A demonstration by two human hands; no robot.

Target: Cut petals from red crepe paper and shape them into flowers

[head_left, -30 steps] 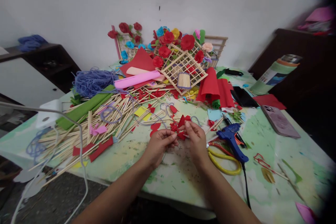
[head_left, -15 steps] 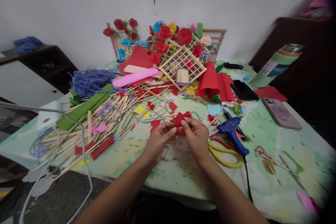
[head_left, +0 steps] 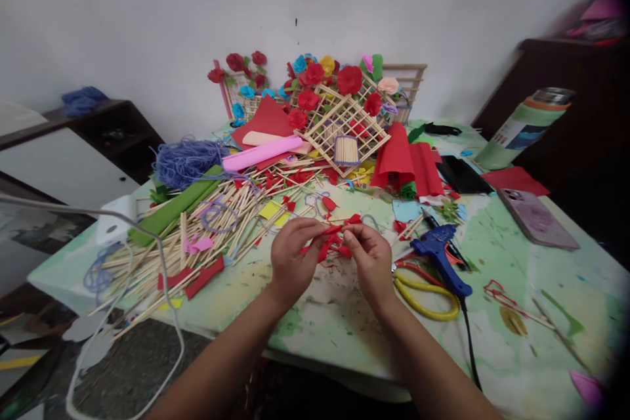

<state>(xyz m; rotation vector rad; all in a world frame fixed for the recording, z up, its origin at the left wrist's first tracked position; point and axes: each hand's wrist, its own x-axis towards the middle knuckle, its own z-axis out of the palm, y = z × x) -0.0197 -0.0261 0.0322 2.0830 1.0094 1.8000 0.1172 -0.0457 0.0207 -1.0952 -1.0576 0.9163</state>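
Near the front middle of the table, my left hand (head_left: 296, 257) and my right hand (head_left: 367, 259) pinch a small piece of red crepe paper (head_left: 333, 230) from either side, thumbs against forefingers. The piece is stretched between the fingertips, slightly above the table. Behind and under it lie more red paper scraps (head_left: 328, 204), so its outline is hard to separate from them. Just right of my right hand rest yellow-handled pliers (head_left: 427, 295) and a blue glue gun (head_left: 436, 249).
Wooden sticks (head_left: 216, 216) and blue yarn (head_left: 187, 163) cover the left side. Stick lattices with paper flowers (head_left: 349, 81) lean against the wall. At right are a phone (head_left: 536, 218) and a bottle (head_left: 524, 128). A white cable (head_left: 165, 256) loops across the front left.
My left hand has turned, its fingers now raised over the thumb. The red paper, a cupped petal shape before, is now drawn narrow between both hands. The view has shifted slightly left and up.
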